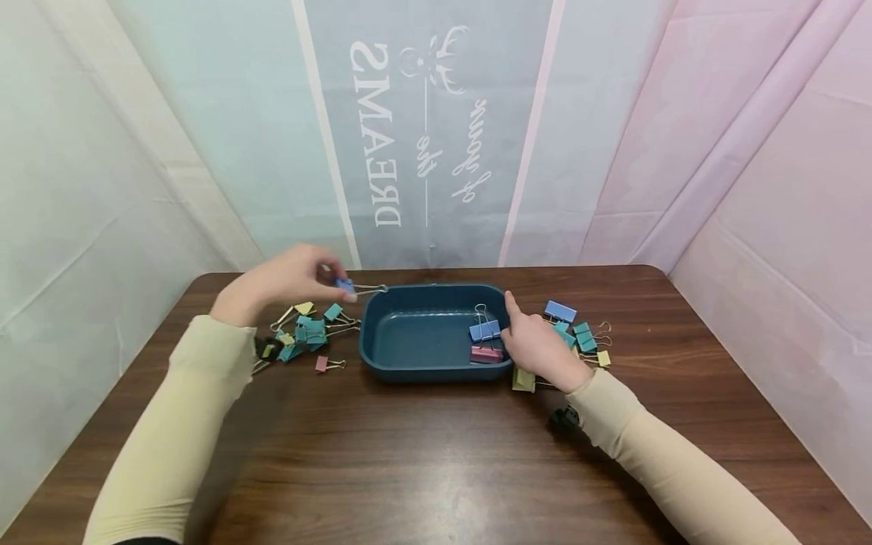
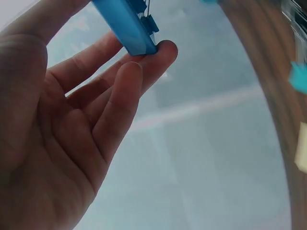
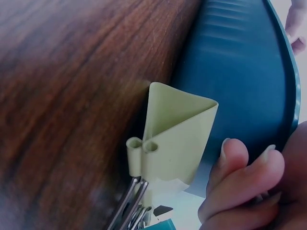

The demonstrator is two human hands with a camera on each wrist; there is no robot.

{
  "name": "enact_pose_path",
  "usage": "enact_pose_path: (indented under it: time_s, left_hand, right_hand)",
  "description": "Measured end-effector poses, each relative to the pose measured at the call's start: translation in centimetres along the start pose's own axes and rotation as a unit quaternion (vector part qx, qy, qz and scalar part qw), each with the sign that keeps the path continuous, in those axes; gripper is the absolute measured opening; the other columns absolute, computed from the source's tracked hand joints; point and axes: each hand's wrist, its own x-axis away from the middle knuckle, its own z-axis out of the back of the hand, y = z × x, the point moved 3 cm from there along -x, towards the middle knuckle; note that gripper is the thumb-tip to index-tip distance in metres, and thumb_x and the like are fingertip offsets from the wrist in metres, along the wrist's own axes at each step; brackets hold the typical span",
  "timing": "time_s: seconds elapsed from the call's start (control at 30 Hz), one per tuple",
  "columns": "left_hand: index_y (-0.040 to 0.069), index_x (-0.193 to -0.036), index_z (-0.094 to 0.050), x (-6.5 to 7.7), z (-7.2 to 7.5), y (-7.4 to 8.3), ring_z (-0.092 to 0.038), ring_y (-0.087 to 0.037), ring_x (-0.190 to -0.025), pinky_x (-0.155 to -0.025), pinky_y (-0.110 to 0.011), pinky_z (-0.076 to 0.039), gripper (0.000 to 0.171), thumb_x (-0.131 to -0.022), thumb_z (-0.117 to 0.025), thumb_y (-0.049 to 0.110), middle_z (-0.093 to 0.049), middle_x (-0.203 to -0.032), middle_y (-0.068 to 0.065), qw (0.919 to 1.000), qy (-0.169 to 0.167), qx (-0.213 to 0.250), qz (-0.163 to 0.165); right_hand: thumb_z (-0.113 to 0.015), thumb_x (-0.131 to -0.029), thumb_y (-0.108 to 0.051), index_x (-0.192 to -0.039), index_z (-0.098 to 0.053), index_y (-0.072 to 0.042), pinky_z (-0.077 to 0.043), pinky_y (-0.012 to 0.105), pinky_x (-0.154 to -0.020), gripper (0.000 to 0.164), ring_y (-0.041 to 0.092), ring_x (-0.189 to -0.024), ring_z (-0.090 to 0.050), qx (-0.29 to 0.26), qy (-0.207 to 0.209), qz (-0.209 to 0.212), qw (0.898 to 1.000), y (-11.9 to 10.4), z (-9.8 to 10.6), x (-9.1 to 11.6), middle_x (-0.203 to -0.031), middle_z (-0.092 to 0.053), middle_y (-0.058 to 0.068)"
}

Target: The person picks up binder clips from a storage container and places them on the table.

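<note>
My left hand [image 1: 293, 276] pinches a blue binder clip [image 1: 345, 286] by its body, its wire handles reaching over the left rim of a dark blue plastic tray [image 1: 436, 374]. In the left wrist view the blue body lies across the fingertips. At the tray's right end, my right hand [image 1: 541, 344] grips the rim, with several fingers [image 3: 247, 184] bent against the outer wall. Inside the tray, at the right, lie a blue binder clip [image 1: 485, 331] and a dark pink binder clip [image 1: 487, 355]. A large yellow binder clip [image 3: 180, 124] stands against the outside wall near the right fingers.
Left of the tray is a loose pile of teal clips [image 1: 311, 331], yellow clips and black ones. A small pink clip [image 1: 321, 365] lies nearer. More clips, including a blue clip [image 1: 560, 311], spread beyond the right hand. A printed curtain [image 1: 429, 136] hangs behind the wooden table [image 1: 409, 469].
</note>
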Motion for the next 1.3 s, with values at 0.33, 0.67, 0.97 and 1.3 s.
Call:
enact_pose_path:
  time_s: [0.33, 0.67, 0.97, 1.3]
  left_hand:
    - [0.014, -0.095, -0.069, 6.2, 0.4, -7.7, -0.058, -0.018, -0.077, -0.071, -0.037, -0.047, 0.041, -0.083, -0.076, 0.053, -0.066, -0.087, 0.002, 0.9917, 0.056, -0.078, 0.085]
    - [0.009, -0.093, -0.065, 10.1, -0.8, -12.8, -0.056, -0.016, -0.075, -0.067, -0.036, -0.046, 0.040, -0.083, -0.080, 0.044, -0.065, -0.083, 0.001, 0.9875, 0.066, -0.077, 0.121]
    - [0.008, -0.092, -0.064, 10.4, -2.2, -13.9, -0.055, -0.014, -0.074, -0.067, -0.034, -0.045, 0.038, -0.082, -0.082, 0.040, -0.064, -0.082, 0.002, 0.9907, 0.038, -0.052, 0.120]
    - [0.006, -0.101, -0.066, 9.9, -1.7, -13.1, -0.063, -0.026, -0.091, -0.076, -0.046, -0.050, 0.039, -0.087, -0.077, 0.040, -0.067, -0.099, -0.007, 0.9912, 0.040, -0.059, 0.112]
  right_hand:
    - [-0.043, -0.103, -0.015, -0.158, -0.003, -0.001, -0.031, 0.028, -0.039, 0.070, 0.015, -0.035, -0.035, -0.003, -0.002, 0.004, 1.000, 0.0, 0.1, 0.2, -0.050, -0.047, 0.004]
    - [-0.043, -0.103, -0.014, -0.158, -0.004, -0.001, -0.030, 0.028, -0.039, 0.069, 0.014, -0.035, -0.032, -0.007, 0.002, 0.007, 1.000, -0.1, 0.2, 0.2, -0.049, -0.046, 0.004]
    - [-0.043, -0.103, -0.015, -0.158, -0.003, -0.001, -0.031, 0.028, -0.039, 0.070, 0.015, -0.036, -0.035, -0.007, -0.003, 0.001, 1.000, 0.0, 0.2, 0.2, -0.050, -0.047, 0.004]
    - [-0.044, -0.103, -0.015, -0.158, -0.003, -0.002, -0.032, 0.028, -0.039, 0.070, 0.015, -0.035, -0.035, -0.008, 0.002, 0.005, 1.000, 0.2, 0.2, 0.2, -0.050, -0.047, 0.004]
